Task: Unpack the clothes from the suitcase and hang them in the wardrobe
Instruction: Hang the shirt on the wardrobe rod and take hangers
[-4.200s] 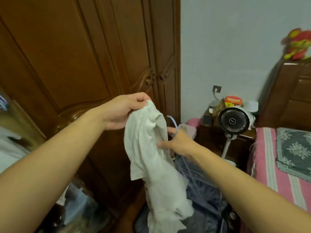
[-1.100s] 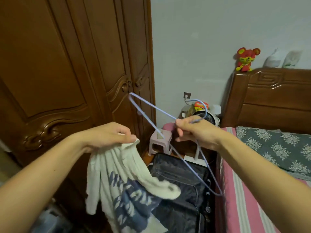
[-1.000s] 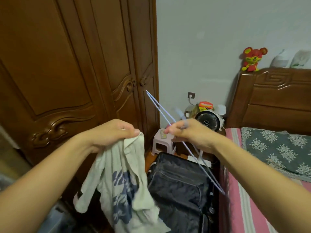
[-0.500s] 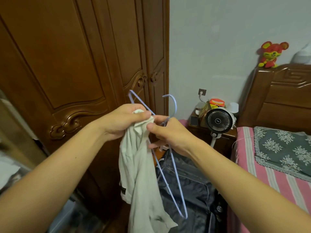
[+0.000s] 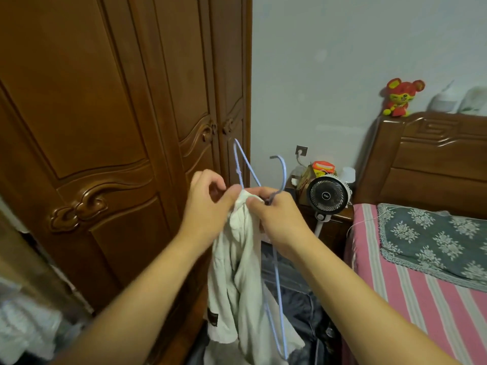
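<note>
Two hands meet at the top of one pale garment (image 5: 237,272): the left hand (image 5: 208,206) pinches the bunched collar between thumb and fingers, and the right hand (image 5: 279,219) has its grip clamped on both the cloth and the neck of a light blue wire hanger (image 5: 279,299), whose hook curls up just above the knuckles and whose one shoulder sticks up between the hands while the rest slants down beside the hanging cloth. Judging by this, the task is in its middle: a piece is out of the suitcase (image 5: 303,312), which lies open and dark on the floor directly below the hands, but the hanger is not yet threaded into the garment, and nothing here shows it hung. What is left seems to be seating the collar on the hanger, opening the wardrobe (image 5: 105,127) and hooking it on a rail; how much clothing remains in the case I cannot tell. The carved wardrobe doors at left look closed, so they stand in the way. Beyond the hands, a small black fan (image 5: 328,196) stands before a cluttered nightstand (image 5: 332,227), close to the bed (image 5: 411,299) with its pink striped cover, and a red plush toy (image 5: 399,97) sits on the headboard.
</note>
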The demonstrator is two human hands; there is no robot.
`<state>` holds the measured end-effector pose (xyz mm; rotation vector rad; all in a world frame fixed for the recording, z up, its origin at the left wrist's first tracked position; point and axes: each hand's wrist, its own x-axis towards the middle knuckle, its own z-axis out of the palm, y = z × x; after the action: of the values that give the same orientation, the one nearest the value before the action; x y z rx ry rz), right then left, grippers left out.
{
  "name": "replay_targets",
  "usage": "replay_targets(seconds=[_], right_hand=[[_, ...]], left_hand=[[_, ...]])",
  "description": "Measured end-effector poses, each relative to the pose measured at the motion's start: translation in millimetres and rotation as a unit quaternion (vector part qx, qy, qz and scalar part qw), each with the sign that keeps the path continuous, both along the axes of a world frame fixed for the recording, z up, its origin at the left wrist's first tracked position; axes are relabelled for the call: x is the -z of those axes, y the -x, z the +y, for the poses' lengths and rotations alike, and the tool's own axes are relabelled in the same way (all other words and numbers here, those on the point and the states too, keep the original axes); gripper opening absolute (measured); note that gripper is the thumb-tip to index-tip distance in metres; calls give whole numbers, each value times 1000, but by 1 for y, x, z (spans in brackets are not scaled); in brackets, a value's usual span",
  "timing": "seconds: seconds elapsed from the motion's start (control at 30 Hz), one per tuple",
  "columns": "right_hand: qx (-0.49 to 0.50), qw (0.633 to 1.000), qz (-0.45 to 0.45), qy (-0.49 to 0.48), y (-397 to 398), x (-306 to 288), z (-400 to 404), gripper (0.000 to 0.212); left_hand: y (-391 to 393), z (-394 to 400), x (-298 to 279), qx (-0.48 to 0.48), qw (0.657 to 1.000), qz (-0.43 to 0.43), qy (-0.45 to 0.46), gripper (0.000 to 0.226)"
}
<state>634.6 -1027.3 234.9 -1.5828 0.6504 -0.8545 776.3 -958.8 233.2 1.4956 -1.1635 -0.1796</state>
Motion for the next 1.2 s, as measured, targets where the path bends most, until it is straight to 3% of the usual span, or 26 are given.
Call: replay_targets(seconds=[0.07,0.2,0.3,0.37,0.47,0.57,0.67,0.8,0.9,1.0,1.1,1.2], right_hand=[[51,998,32,15,2,7,-4,21],[98,991,91,33,9,27,-10,15],[119,987,106,19,17,35,-19,8],[125,985,113,24,21,36,-25,20],[140,979,140,50,30,32,-29,26],[147,975,153,63,36,28,-32,26],[152,973,149,87,39,25,-32,16],[196,941,209,182,53,20,-33,20],[195,940,213,181,66,21,-38,28],[227,941,192,160,78,26,-48,23],[281,940,169,91,91,47,-63,21],[355,923,142,30,115,70,-76,29]], left_hand=[[29,4,28,49,995,73,35,14],[56,-2,68,100,966,237,0,13],[55,-13,74,141,941,306,-38,14],[50,-15,76,166,928,327,-64,17],[48,-15,76,146,953,259,-66,13],[56,-16,78,53,993,100,-36,17],[64,-16,80,-2,1000,16,4,25],[62,-14,74,47,997,-52,-24,25],[42,-18,80,121,982,-46,-140,32],[13,-15,119,79,961,-42,-263,22],[-5,2,161,-44,916,-151,-370,16],[-8,29,190,-31,880,-232,-412,20]])
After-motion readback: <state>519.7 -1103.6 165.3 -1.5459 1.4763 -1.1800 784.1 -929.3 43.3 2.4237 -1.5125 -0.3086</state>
